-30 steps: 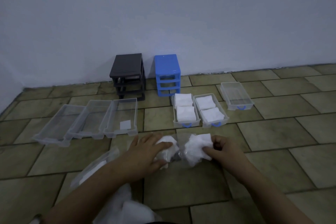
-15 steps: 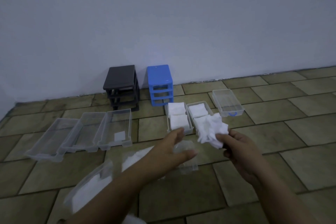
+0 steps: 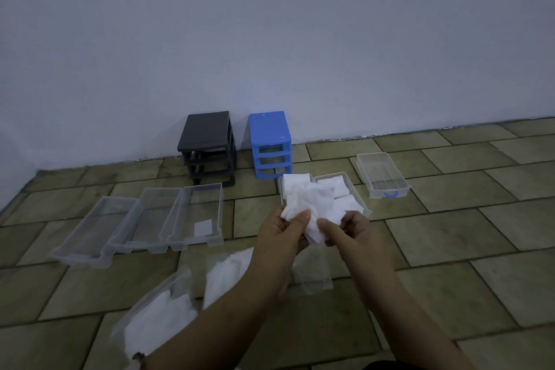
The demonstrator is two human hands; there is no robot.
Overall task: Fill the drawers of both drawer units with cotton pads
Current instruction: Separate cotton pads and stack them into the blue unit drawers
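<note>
A loose bunch of cotton pads [image 3: 312,204] is held above the floor, in front of the two filled blue-handled drawers [image 3: 345,195]. The left hand [image 3: 285,234] pinches its near-left edge, fingers curled round it; the right hand [image 3: 354,234] grips the lower right side. Holding with both hands probably allows the bunch to be squared before it goes into a drawer.

The third blue-handled drawer [image 3: 383,179], to the right, holds no pads. Three clear drawers [image 3: 144,225] lie side by side to the left; the nearest one holds a single small white piece. The black drawer unit [image 3: 207,144] and the blue drawer unit [image 3: 270,141] stand against the wall with open slots.

Plastic bags of pads [image 3: 156,318] lie on the floor under the forearms. Nothing blocks the route to the unfilled drawer.
</note>
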